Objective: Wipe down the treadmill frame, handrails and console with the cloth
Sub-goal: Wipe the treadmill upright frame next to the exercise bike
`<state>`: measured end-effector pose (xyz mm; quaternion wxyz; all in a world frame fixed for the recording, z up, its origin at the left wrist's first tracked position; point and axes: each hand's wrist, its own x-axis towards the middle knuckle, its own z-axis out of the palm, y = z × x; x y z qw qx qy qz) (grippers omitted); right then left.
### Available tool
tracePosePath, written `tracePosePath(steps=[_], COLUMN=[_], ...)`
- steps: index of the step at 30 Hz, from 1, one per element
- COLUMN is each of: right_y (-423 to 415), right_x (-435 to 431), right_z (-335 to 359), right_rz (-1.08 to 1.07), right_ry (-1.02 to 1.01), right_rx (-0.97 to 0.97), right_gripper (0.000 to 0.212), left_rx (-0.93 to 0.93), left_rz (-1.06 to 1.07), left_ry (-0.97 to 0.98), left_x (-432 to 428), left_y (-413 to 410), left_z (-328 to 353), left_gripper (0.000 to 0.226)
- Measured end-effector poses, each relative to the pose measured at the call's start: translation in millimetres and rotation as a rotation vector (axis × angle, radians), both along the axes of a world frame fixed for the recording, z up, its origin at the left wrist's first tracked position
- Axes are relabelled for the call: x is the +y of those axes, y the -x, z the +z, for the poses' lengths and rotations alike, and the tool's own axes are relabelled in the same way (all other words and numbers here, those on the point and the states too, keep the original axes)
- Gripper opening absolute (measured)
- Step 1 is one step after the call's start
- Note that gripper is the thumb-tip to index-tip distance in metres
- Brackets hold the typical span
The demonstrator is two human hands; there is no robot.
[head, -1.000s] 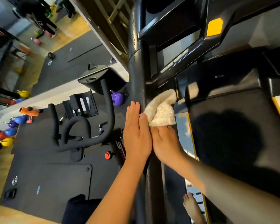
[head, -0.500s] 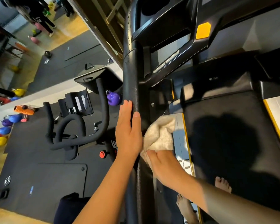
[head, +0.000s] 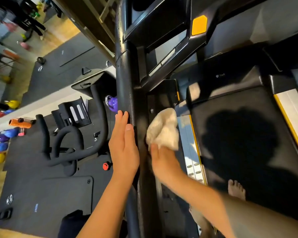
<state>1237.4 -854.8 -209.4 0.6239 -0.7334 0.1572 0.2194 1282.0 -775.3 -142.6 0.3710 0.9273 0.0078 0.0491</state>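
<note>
One crumpled cream terry cloth. Two bare hands, left and right. One black treadmill upright post, one purple kettlebell.

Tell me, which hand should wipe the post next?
The right hand: it already holds the cloth against the treadmill post. The left hand only rests flat there.

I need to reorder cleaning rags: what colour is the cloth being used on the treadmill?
Off-white, cream-toned cloth, held by the right hand; seen in the head view.
</note>
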Motion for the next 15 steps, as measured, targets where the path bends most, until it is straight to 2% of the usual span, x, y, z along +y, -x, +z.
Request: tracePosePath(steps=[2,5,10,13,15], right_y=[38,28,-47,-82,-104], right_x=[14,11,-4,-23,-32], right_z=[12,16,21,15,10], right_rz=[-0.056,-0.055,-0.128,-0.004,-0.053], right_ry=[-0.105,-0.211,-0.115,-0.048,-0.093], right_rx=[-0.084,-0.127,-0.157,-0.084,-0.041], right_gripper=[0.053,0.019,0.033,0.042,0.043], left_rx=[-0.017,-0.038,-0.05,-0.061,-0.075], left_rz=[0.031,0.035,0.043,0.032,0.03], left_ry=[0.052,0.061,-0.006,-0.091,-0.13], left_x=[0,3,2,-1,-2], left_y=[1,3,0,1,1], left_z=[0,-2,-5,-5,-6], left_gripper=[0.05,0.049,0.043,0.047,0.047])
